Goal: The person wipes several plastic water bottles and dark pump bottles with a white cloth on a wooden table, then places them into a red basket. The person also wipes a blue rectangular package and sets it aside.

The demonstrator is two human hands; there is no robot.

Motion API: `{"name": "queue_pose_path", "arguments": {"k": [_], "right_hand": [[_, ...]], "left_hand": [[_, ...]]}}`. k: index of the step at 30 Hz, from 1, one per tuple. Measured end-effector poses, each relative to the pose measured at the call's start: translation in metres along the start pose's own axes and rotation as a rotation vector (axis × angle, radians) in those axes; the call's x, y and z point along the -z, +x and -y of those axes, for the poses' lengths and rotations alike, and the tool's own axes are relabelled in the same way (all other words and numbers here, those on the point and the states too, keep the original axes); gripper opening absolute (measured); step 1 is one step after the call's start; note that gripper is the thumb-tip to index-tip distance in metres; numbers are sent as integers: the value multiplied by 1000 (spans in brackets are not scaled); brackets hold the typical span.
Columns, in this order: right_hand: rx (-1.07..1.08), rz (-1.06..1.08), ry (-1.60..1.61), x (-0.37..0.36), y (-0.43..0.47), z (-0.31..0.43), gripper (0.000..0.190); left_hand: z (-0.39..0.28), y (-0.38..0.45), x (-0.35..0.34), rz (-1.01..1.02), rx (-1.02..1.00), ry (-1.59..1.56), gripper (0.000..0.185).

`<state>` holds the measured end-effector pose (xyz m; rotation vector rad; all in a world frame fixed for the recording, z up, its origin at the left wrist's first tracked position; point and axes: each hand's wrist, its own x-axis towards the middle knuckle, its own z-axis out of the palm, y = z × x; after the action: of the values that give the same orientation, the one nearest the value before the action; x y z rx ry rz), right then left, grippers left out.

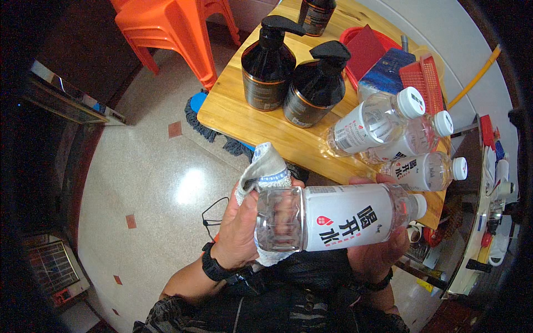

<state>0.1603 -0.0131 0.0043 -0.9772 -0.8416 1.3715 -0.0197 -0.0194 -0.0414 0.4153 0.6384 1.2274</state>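
A clear plastic bottle (347,218) with a white label and white cap lies sideways between my two hands. My left hand (243,227) presses a whitish cloth (266,166) with blue trim against the bottle's base. Around the neck end, my right hand (377,249) grips the bottle, partly hidden behind it. Just beyond, a similar bottle (347,133) and two more like it stand at the edge of a wooden table (233,100). Black pump bottles (266,79) stand further left on the same tabletop.
A red basin (349,39), a blue packet (387,68) and a red plastic basket (422,83) sit at the table's back. Orange stacked stools (170,29) stand at upper left. A mop head with dark strands (200,120) lies beside the table. Shelving with small items (479,233) is at right.
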Motion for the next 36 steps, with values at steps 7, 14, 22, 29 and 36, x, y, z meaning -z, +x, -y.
{"name": "queue_pose_path", "arguments": {"k": [7,14,22,29,36], "right_hand": [[-27,-76,13,-1,-4,1,92],[-48,-18,38,3,-2,-2,91],[6,-24,55,-2,-4,-4,89],[47,23,5,-1,-4,0,92],[14,-29,-42,-2,-6,4,97]], "left_hand": [[1,2,0,12,-20,-1,50],[-2,1,3,58,-7,38,55],[3,2,2,132,-38,-32,66],[5,3,0,99,-76,41,80],[6,2,-4,74,-132,119,84]]}}
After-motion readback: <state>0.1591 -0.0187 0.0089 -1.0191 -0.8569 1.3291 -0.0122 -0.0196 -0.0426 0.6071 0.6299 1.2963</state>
